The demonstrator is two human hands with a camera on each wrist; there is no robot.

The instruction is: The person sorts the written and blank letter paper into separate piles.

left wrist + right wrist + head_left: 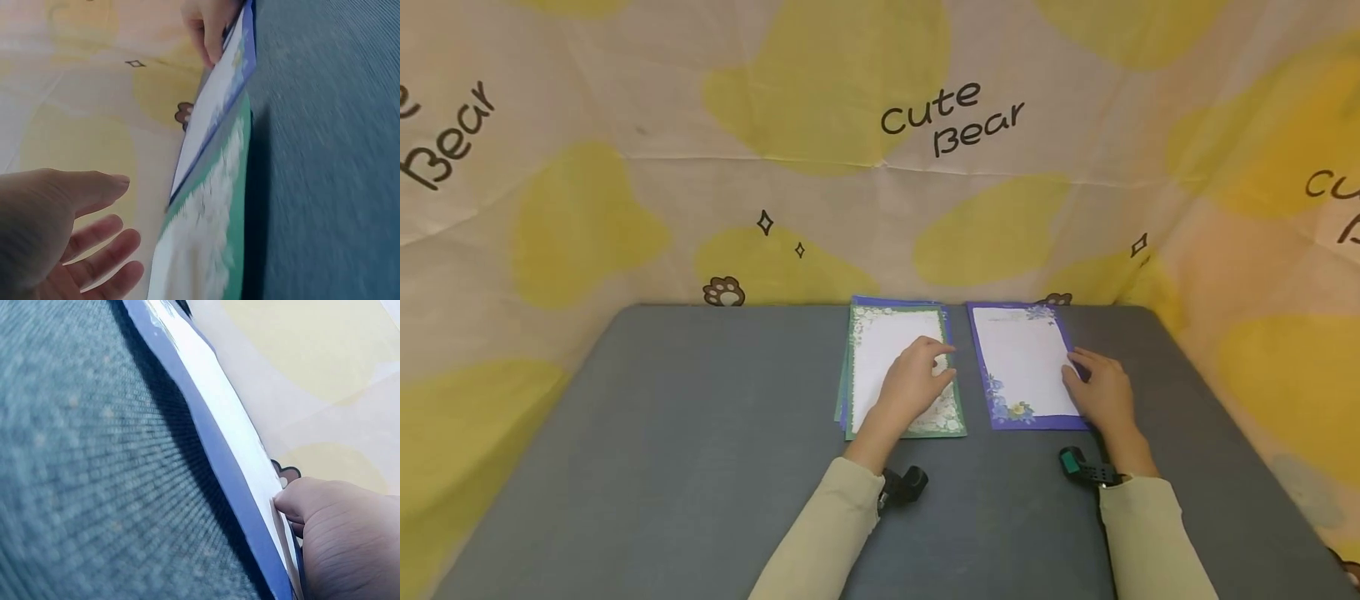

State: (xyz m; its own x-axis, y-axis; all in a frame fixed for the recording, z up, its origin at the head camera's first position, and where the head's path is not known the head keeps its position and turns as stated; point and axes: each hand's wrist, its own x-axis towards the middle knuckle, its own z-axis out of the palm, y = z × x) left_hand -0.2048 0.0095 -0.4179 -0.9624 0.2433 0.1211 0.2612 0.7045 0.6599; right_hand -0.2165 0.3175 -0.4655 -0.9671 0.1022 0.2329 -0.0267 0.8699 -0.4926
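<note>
Over a stack of decorative-bordered paper sheets hovers my left hand (913, 377), thumb and fingers parted with nothing between them. The stack's top sheet (880, 342) has a green border with white flowers; blue and green edges show beneath it. To its right lies a sheet with a purple-blue border (1022, 358), blue flowers in two corners and a yellow bloom. My right hand (1105, 392) pinches this sheet at its right edge. In the right wrist view the thumb (297, 497) presses on its white face; the fingers are mostly hidden behind the edge.
Both papers are near the far edge of the dark grey table (715, 450). A cream and yellow printed cloth (820, 208) hangs behind and at both sides. Black camera mounts (906, 485) sit on both wrists. A narrow gap separates stack and sheet.
</note>
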